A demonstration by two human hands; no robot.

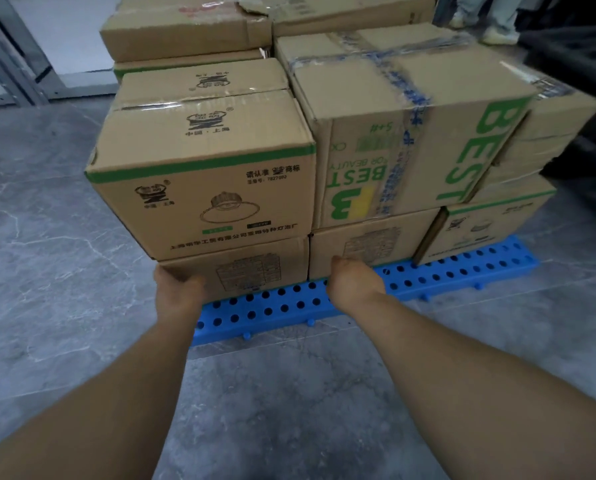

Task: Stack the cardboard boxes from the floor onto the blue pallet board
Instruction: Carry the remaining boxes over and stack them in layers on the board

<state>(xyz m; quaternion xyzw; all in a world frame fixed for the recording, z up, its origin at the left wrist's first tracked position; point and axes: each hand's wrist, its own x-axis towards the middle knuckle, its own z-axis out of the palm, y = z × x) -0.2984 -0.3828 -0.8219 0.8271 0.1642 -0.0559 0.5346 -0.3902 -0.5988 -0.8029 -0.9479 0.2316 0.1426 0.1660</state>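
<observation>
Both bare arms reach forward to the stack: the left hand (179, 289) presses against the near face of the low box (234, 271), at its left corner, fingers hidden behind the knuckles, so I cannot tell their curl; the right hand (353, 282) rests on the neighbouring low box (372, 247), fingers likewise out of sight. Directly above the left hand sits a matte corrugated lamp box (203, 188) with a green band; above the right, a taped BEST box (393, 133). All stand on the blue pallet board (272, 310), perforated plastic, its near edge bare beneath the wrists. Grey marbled floor (64, 271) lies open left of the left hand
</observation>
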